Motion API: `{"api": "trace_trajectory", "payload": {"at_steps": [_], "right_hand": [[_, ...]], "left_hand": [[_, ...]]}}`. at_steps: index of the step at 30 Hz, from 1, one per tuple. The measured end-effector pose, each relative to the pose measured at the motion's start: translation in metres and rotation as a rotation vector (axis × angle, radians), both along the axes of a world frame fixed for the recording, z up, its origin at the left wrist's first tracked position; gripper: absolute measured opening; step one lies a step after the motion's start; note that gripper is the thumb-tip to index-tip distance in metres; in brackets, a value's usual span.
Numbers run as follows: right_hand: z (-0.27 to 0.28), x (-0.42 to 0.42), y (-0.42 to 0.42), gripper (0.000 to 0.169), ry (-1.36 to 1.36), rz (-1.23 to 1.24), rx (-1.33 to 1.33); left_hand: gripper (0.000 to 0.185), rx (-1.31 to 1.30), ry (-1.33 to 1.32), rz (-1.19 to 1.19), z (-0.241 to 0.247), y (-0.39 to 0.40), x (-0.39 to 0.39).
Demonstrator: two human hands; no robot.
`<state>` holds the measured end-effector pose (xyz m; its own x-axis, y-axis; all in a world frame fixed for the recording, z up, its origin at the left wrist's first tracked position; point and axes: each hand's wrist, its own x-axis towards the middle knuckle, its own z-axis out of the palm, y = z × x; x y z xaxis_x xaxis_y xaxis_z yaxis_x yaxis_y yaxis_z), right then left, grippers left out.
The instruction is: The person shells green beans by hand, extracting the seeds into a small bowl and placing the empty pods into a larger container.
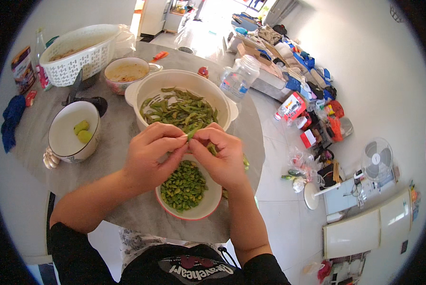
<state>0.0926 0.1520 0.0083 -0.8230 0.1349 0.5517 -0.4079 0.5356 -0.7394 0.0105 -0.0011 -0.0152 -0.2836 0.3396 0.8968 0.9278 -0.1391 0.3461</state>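
Note:
Between the thumbs and fingers of my left hand [156,153] and my right hand [218,153] is a green bean pod [192,133], held by both. Below my hands stands a white bowl with a red rim [213,196], partly filled with shelled green beans [184,187]. Just beyond my fingertips, unshelled pods [184,107] lie in a large white plastic basin with handles [223,93]. Beside and partly behind my right hand, more pods or husks [246,163] show on the table.
On the grey round table [116,117] are a white bowl with two green pieces [61,130], garlic [50,159], a patterned bowl of food [107,83], a white perforated basket [79,69] and a clear plastic jar [239,78]. A standing fan [376,158] and piled household goods stand to the right.

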Motion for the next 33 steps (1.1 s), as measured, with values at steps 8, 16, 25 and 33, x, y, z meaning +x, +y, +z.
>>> {"api": "trace_trajectory", "payload": {"at_steps": [8, 16, 25, 33], "right_hand": [[0.004, 0.000, -0.009, 0.005, 0.121, -0.055, 0.147], [-0.002, -0.008, -0.002, 0.010, 0.291, -0.064, 0.273], [-0.002, -0.007, 0.003, 0.008, 0.268, 0.074, 0.226], [0.003, 0.000, 0.006, 0.009, 0.166, 0.134, 0.185]], "left_hand": [[0.018, -0.034, -0.033, 0.022, -0.003, -0.003, 0.001], [0.015, -0.052, -0.143, -0.013, -0.002, -0.003, 0.009], [0.014, -0.085, -0.672, -0.029, 0.008, -0.008, 0.016], [0.016, -0.186, -0.197, -0.001, 0.012, -0.011, 0.004]]}}
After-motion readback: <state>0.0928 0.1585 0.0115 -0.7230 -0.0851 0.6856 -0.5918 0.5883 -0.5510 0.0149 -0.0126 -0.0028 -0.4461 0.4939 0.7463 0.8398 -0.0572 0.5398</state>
